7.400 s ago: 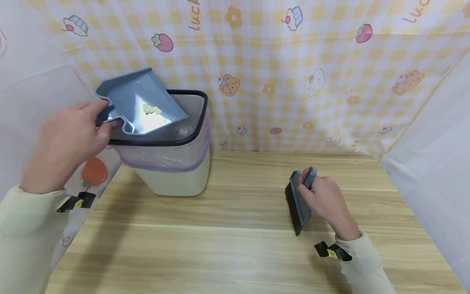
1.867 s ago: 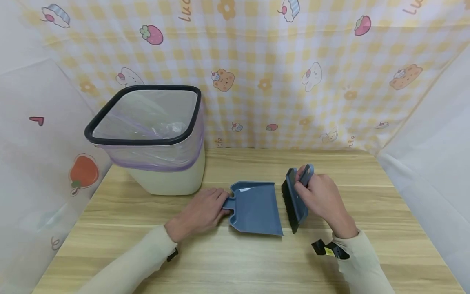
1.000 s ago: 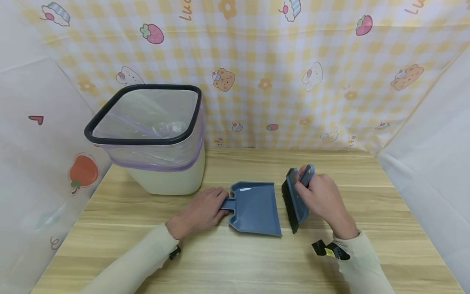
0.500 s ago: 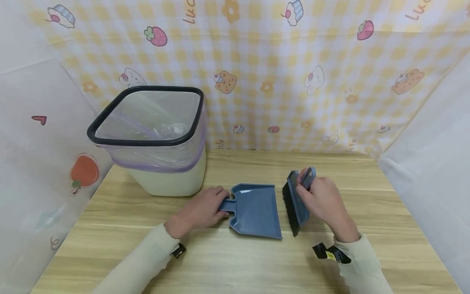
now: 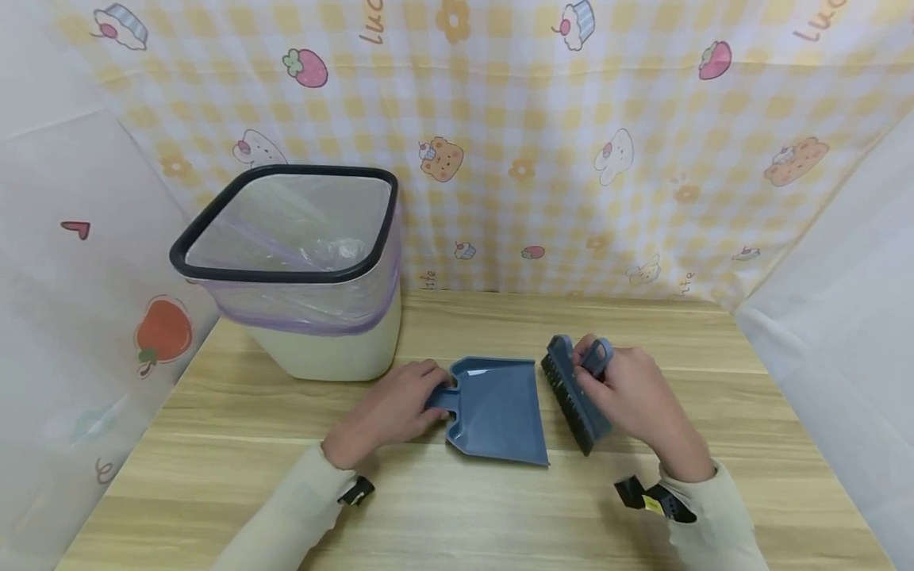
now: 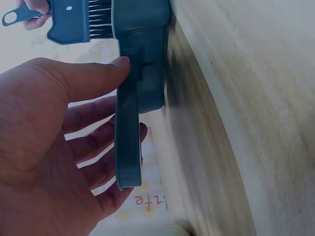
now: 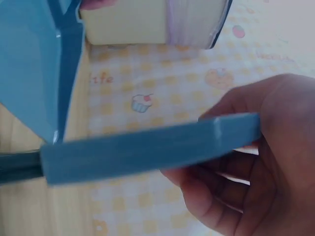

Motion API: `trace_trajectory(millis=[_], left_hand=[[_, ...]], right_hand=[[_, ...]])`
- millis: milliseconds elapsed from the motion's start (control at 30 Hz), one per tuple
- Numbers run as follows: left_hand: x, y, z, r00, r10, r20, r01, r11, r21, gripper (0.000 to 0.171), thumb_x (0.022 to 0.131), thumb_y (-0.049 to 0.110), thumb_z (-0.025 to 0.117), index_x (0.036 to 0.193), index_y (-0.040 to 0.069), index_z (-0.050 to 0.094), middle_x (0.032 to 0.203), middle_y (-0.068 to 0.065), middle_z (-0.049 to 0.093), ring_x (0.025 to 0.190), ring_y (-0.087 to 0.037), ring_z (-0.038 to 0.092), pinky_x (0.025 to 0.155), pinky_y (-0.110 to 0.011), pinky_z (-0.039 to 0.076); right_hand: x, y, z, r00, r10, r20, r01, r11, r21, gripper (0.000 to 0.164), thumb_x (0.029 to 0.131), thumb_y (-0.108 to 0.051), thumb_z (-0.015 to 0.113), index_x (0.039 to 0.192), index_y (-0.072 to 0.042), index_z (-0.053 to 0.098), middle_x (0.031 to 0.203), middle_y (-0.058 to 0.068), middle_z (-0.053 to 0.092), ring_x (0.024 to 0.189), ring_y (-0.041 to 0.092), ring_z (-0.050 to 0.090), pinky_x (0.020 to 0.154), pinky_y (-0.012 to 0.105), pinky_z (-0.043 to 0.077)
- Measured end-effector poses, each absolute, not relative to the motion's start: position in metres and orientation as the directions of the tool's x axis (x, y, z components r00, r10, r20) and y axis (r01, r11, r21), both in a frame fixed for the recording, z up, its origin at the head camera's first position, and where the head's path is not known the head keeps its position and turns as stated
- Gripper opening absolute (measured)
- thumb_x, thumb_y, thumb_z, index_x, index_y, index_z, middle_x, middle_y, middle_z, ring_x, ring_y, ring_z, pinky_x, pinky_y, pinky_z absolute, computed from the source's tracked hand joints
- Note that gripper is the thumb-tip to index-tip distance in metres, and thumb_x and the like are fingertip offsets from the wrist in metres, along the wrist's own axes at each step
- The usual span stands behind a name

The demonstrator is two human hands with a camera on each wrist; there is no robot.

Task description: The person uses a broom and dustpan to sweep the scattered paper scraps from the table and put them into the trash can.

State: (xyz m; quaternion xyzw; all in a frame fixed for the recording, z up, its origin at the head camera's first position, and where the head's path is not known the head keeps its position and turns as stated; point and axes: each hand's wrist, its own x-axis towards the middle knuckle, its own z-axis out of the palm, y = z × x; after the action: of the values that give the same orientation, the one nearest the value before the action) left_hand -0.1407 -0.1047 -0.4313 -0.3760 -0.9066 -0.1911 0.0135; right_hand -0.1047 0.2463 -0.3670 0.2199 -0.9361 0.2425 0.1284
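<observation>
A blue dustpan (image 5: 498, 408) lies flat on the wooden table, its wide edge facing right and its pan bare. My left hand (image 5: 393, 408) holds its handle, with the thumb on one side and the fingers round the other in the left wrist view. Just right of the pan's edge, my right hand (image 5: 631, 396) grips the handle of a blue hand brush (image 5: 581, 404). The brush's dark bristles point left towards the pan, with a small gap between. In the right wrist view the brush (image 7: 147, 150) crosses in front, its handle end at the palm.
A pale bin (image 5: 343, 353) with a black rim and a clear liner stands at the back left, behind my left hand. A yellow checked cloth (image 5: 500, 95) hangs behind the table (image 5: 457, 515). White cloth hangs on both sides.
My left hand has brought the dustpan from over the bin down to the table; the pale pieces in it are gone. Lately the brush has turned slightly in my right hand.
</observation>
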Motion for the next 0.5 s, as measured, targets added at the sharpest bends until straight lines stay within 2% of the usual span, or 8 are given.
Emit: trace_trajectory(millis=[167,333,400,500], left_hand=[[-0.14,-0.104,-0.432,-0.714,0.672,0.197,0.694,0.641,0.327,0.033,0.096,0.021,0.088,0.121,0.004,0.075,0.115,-0.008,0.071,0.104,-0.028,0.07,0.094,-0.046,0.057],[-0.14,-0.102,-0.434,-0.722,0.662,0.202,0.686,0.648,0.331,0.034,0.096,0.022,0.088,0.122,0.005,0.075,0.116,-0.007,0.071,0.105,-0.027,0.07,0.094,-0.046,0.057],[-0.14,-0.102,-0.434,-0.724,0.659,0.204,0.684,0.649,0.332,0.034,0.096,0.021,0.088,0.122,0.005,0.075,0.116,-0.007,0.071,0.105,-0.027,0.069,0.095,-0.046,0.056],[-0.14,-0.101,-0.435,-0.725,0.657,0.208,0.684,0.648,0.336,0.033,0.095,0.021,0.088,0.122,0.005,0.075,0.116,-0.007,0.072,0.106,-0.027,0.069,0.096,-0.046,0.056]], right_hand=[[-0.099,0.238,-0.363,-0.739,-0.487,0.465,-0.656,0.676,-0.335,0.018,0.096,0.0,0.074,0.105,-0.015,0.073,0.083,-0.012,0.068,0.058,-0.004,0.046,0.054,0.025,0.044],[-0.096,0.228,-0.364,-0.594,-0.619,0.514,-0.785,0.585,-0.204,0.028,0.09,0.004,0.08,0.105,-0.019,0.076,0.097,-0.011,0.068,0.072,0.001,0.057,0.06,0.027,0.052],[-0.096,0.225,-0.366,-0.563,-0.66,0.498,-0.808,0.567,-0.162,0.034,0.087,0.007,0.08,0.106,-0.02,0.076,0.101,-0.007,0.067,0.079,0.006,0.061,0.063,0.029,0.054],[-0.096,0.22,-0.371,-0.55,-0.703,0.452,-0.819,0.558,-0.129,0.044,0.081,0.014,0.076,0.106,-0.021,0.077,0.107,-0.003,0.066,0.087,0.013,0.062,0.064,0.03,0.053]])
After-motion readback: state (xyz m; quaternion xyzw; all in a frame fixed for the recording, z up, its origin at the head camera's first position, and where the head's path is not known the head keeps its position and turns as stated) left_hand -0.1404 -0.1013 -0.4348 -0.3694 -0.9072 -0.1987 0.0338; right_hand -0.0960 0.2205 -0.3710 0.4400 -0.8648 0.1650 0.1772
